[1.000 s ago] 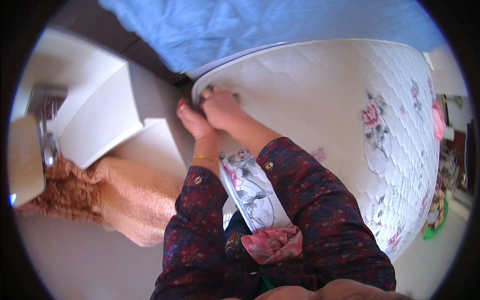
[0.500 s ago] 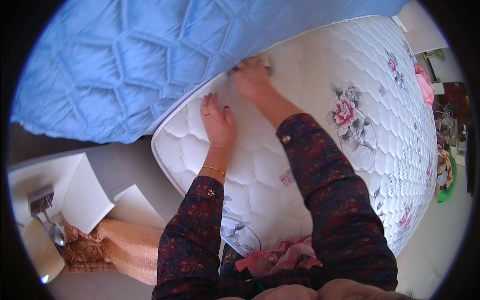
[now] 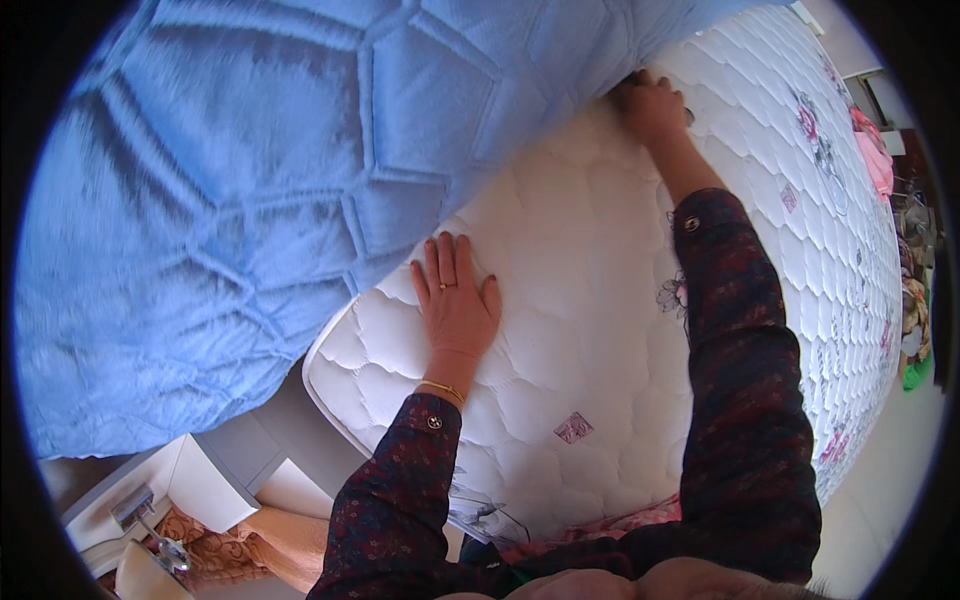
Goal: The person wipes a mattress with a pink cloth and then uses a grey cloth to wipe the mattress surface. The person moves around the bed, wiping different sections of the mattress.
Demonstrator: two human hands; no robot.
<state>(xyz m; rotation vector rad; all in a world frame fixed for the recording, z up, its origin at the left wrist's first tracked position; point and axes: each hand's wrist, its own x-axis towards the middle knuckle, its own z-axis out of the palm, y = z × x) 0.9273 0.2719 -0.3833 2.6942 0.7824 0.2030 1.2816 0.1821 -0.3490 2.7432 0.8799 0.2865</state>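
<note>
A white quilted mattress (image 3: 560, 330) with printed flowers lies under both hands. My left hand (image 3: 457, 305) rests flat on it near the rounded corner, fingers spread and pointing toward the blue quilted cover (image 3: 270, 120). Farther off to the right, my right hand (image 3: 657, 108) is closed over a small dark object (image 3: 625, 92) against the mattress, close beside the cover's edge. Bits of that object show at either side of the fingers; its kind is mostly hidden.
At lower left stand a white bedside unit (image 3: 205, 485), a lamp (image 3: 150, 570) and orange-brown cloth (image 3: 290, 545). Pink cloth (image 3: 640, 515) lies at the mattress's near edge. Beyond the right side are another pink cloth (image 3: 873, 150) and assorted clutter (image 3: 915, 300).
My right hand has moved away and to the right with the dark object. The left hand has shifted slightly right and nearer, now lying flat. The blue cover fills more of the view.
</note>
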